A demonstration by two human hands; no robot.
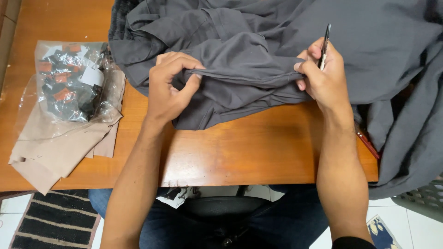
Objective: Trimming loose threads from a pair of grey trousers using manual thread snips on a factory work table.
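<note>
Head view: left hand (168,87) & right hand (323,74) both pinch grey garment (258,50) fold; right also grips pen (326,44).

Dark grey garment (277,50), orange-brown wooden table (249,152), beige cloth (50,147), black-and-cream striped rug (55,221).

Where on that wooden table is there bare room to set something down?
Bare wood lies along the table's near edge, between the forearms and below the grey garment. Another patch is at the far left corner, above the plastic bag and beige cloth. The garment, stretched between the left hand and right hand, crowds the right.
</note>
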